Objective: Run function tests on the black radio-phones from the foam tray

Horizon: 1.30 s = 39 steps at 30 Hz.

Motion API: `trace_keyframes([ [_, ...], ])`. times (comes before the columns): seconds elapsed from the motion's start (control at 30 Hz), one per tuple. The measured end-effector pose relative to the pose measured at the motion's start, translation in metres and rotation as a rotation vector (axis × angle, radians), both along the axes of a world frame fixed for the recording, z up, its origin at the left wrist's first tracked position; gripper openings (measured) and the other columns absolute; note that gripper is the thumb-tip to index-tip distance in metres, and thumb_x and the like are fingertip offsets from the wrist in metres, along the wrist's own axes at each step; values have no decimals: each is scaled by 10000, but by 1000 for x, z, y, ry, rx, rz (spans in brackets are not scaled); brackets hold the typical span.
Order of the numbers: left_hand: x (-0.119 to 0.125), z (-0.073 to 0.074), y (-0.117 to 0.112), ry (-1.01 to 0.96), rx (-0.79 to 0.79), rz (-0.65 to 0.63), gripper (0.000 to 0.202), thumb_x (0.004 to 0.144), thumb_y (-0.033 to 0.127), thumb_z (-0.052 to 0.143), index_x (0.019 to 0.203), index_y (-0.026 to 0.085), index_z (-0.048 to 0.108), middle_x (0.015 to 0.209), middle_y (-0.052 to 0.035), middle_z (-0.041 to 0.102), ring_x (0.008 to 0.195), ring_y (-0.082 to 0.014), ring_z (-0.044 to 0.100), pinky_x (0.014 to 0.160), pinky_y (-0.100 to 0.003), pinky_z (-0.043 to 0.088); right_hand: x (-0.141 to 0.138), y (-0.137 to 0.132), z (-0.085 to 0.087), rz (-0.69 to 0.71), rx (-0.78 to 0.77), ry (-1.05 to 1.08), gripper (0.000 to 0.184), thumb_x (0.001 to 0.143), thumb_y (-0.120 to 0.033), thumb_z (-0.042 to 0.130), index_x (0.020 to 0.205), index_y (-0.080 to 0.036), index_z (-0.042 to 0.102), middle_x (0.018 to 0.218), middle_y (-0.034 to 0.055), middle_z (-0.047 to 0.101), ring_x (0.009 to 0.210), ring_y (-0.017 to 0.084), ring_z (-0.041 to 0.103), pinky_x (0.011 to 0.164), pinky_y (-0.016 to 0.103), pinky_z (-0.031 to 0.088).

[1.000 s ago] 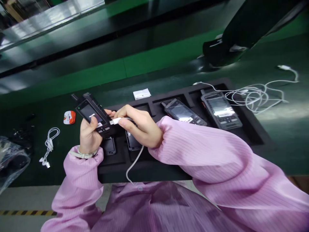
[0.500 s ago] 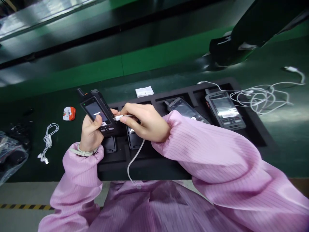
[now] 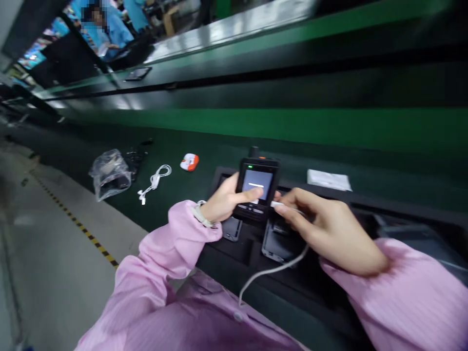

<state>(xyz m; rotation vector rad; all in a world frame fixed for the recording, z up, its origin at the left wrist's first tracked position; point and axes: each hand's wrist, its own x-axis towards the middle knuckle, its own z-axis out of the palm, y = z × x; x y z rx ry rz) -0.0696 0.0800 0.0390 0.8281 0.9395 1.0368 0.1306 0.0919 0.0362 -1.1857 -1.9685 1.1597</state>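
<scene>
Gripping handset [image 3: 258, 190] and white cable [image 3: 278, 267]; earphones [image 3: 154, 181], bag [image 3: 108, 173] lie leftward.

Dim, green-tinted scene with motion blur throughout; overhead glare streaks the conveyor [image 3: 226, 34] at upper left (edges look stretched and curved).

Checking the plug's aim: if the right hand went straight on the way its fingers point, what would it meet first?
The handset, at its lower right edge, held by the left hand. The right hand pinches a white plug whose tip looks at or nearly on that edge; depth is unclear.
</scene>
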Motion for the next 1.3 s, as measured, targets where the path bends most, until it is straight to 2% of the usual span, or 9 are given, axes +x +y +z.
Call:
trace_keyframes([
  [0.17, 0, -6, -2, -11, 33, 54, 744, 552, 463, 983, 1133, 131, 658, 1110, -154, 763, 1156, -346, 693, 1048, -469, 451, -2, 0, 0, -10, -84, -10, 475, 805, -709, 559, 699, -246, 581, 603, 49, 600, 545, 219, 557, 570, 380, 459],
  [0.33, -1, -9, 0, -133, -16, -9, 784, 517, 450, 1000, 1149, 133, 662, 950, -119, 783, 1015, -320, 741, 1016, -505, 477, -2, -1, 7, -4, -141, -3, 544, 765, -797, 610, 752, -253, 613, 725, 109, 664, 645, 268, 617, 626, 436, 509],
  [0.43, -3, -9, 1, -146, -44, 5, 742, 503, 435, 1008, 1100, 136, 682, 904, -99, 788, 943, -284, 747, 1019, -499, 474, -4, 0, -1, -70, -168, 34, 608, 744, -860, 594, 800, -255, 593, 779, 105, 670, 699, 260, 613, 676, 432, 522],
  [0.53, -5, -9, 2, -146, -91, 19, 633, 572, 434, 984, 1043, 128, 692, 942, -111, 789, 970, -275, 742, 1034, -487, 465, -6, 3, -15, -147, -200, 106, 673, 733, -908, 548, 818, -242, 600, 783, 83, 648, 720, 248, 605, 698, 424, 531],
  [0.67, -6, -9, 4, -127, -148, 23, 526, 621, 412, 963, 973, 113, 710, 918, -112, 778, 933, -263, 732, 974, -448, 482, -10, 9, -25, -126, -219, 171, 621, 757, -858, 577, 775, -239, 624, 733, 65, 631, 699, 240, 599, 675, 408, 525],
  [0.87, -6, -9, 5, -137, -126, 69, 590, 463, 356, 1023, 909, 117, 720, 851, -34, 735, 773, -143, 646, 845, -335, 459, -17, 8, -22, -131, -214, 206, 630, 768, -796, 606, 1017, -221, 672, 955, 97, 722, 761, 230, 638, 627, 354, 534],
  [0.97, -6, -7, 4, -130, -116, 43, 615, 426, 354, 1030, 903, 117, 722, 849, -29, 722, 775, -141, 634, 824, -326, 450, -17, 6, -21, -77, -191, 197, 610, 810, -782, 573, 1009, -218, 690, 988, 99, 728, 764, 225, 632, 648, 355, 542],
  [1.1, -6, -5, 3, -121, -99, 12, 589, 453, 381, 1023, 885, 120, 718, 822, -21, 697, 763, -140, 616, 814, -329, 441, -15, 4, -20, -27, -169, 195, 543, 846, -732, 573, 1003, -221, 667, 849, 58, 685, 625, 185, 568, 617, 350, 518],
  [1.3, -7, -5, 2, -123, -66, -31, 564, 452, 367, 1028, 863, 134, 720, 820, -21, 695, 776, -146, 612, 834, -328, 446, -12, 2, -12, 15, -184, 260, 464, 833, -681, 624, 900, -221, 623, 756, 21, 599, 601, 167, 526, 584, 321, 487],
])
